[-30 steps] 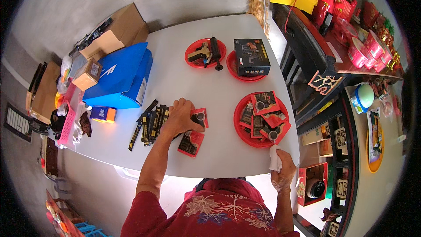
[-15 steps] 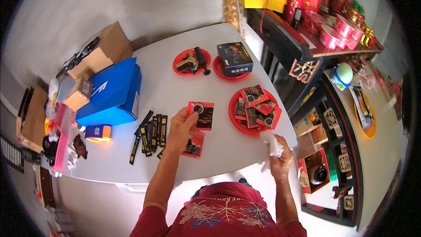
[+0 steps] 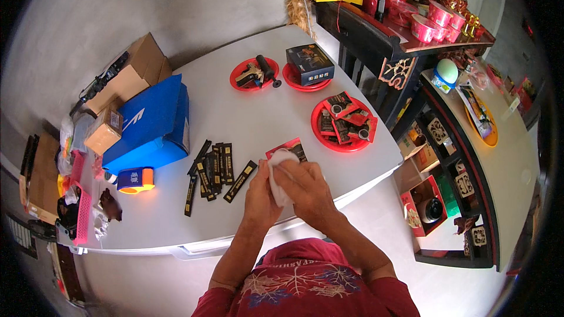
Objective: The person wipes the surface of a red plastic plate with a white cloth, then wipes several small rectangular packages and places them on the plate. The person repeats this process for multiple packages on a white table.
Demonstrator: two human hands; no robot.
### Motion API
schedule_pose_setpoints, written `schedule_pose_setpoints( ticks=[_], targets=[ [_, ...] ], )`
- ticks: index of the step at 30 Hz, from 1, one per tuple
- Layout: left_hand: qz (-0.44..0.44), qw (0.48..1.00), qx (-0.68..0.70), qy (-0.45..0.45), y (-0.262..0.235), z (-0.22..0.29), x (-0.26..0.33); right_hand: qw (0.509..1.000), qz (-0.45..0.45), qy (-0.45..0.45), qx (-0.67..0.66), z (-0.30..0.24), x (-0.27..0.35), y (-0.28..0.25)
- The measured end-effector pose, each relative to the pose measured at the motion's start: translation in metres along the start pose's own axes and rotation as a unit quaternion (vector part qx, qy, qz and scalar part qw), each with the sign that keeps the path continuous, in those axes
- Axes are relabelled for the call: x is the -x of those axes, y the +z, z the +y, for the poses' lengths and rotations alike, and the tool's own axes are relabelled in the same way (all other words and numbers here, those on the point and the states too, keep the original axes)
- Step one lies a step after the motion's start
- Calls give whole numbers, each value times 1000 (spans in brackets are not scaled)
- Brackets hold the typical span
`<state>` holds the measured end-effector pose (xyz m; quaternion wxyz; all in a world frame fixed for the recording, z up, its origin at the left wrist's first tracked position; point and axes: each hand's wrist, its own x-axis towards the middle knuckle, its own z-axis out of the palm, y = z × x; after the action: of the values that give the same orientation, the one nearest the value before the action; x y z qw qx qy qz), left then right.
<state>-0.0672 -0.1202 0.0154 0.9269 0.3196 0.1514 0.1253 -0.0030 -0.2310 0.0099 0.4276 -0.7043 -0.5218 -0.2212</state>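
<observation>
In front of me, my left hand [image 3: 261, 201] and my right hand [image 3: 308, 195] are together at the table's near side, both closed around a crumpled white cloth [image 3: 278, 183]. Just beyond them shows part of a red-and-black sachet [image 3: 289, 148]; the hands and cloth cover the rest, so I cannot tell whether it is held or lying down. To the left of my hands lie several slim black stick packets [image 3: 217, 167], one set at a slant nearest my left hand. A red plate [image 3: 339, 148] piled with similar red-and-black sachets [image 3: 345, 118] sits at the right.
Farther back, one red plate [image 3: 237, 85] carries a tan-and-black tool, and another [image 3: 305, 87] bears a dark box [image 3: 310, 63]. A blue box [image 3: 155, 126], cardboard cartons [image 3: 132, 73] and a pink basket [image 3: 83, 214] crowd the left. Right of the table stands a dark shelf unit [image 3: 458, 199].
My right hand has brought the white cloth from the right over to my left hand. My left hand has shifted nearer and right. The sachet it held is now mostly covered.
</observation>
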Motion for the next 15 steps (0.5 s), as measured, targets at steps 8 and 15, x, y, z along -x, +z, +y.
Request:
schedule_pose_setpoints(
  ticks=[8,15],
  targets=[
    [-32,998,-15,59,0,-6,14,998,32,23,57,-11,11,-15],
    [-87,994,40,43,3,-5,24,987,30,97,123,-29,33,-27]
  ],
)
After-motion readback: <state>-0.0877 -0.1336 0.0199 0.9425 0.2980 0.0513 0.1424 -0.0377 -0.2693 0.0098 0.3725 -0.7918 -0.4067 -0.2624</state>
